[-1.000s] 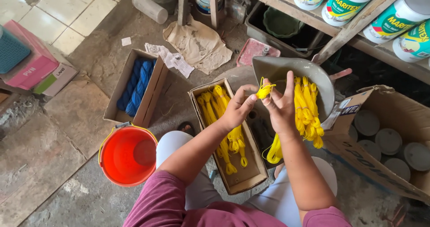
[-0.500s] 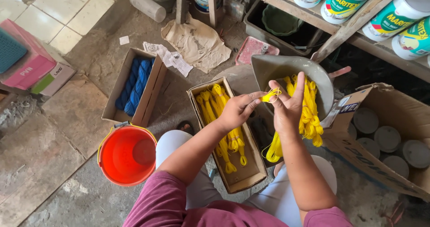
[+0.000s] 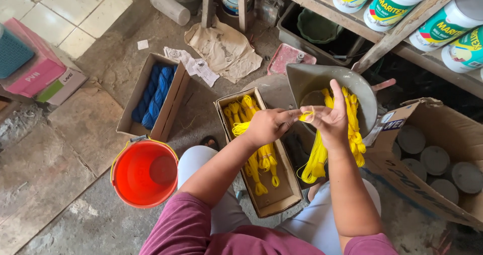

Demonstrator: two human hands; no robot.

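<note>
Seated low on the floor, the person holds both hands up in front of the knees: the left hand [image 3: 266, 126] is closed, pinching the end of a yellow string hank [image 3: 318, 149] between thumb and fingertips, while the right hand [image 3: 332, 119] is partly open, fingers stretched upward with the loops draped over them and the thumb pressing the strand. The hank hangs down from the right hand toward the lap, limp and light; it looks soft and a little slick, so I judge it is best gripped at the gathered top where the loops bunch, not at the loose tail, which would slip and tangle. Just below the left hand lies a long cardboard box [image 3: 282, 197] with more yellow hanks in it. To the left stands an orange bucket [image 3: 145, 172] on the concrete floor. Behind the hands a grey metal scoop pan [image 3: 322, 79] holds further yellow string. Farther left, another box [image 3: 168, 111] contains blue hanks [image 3: 151, 96], and at the right an open carton [image 3: 443, 119] holds round grey lids.
</note>
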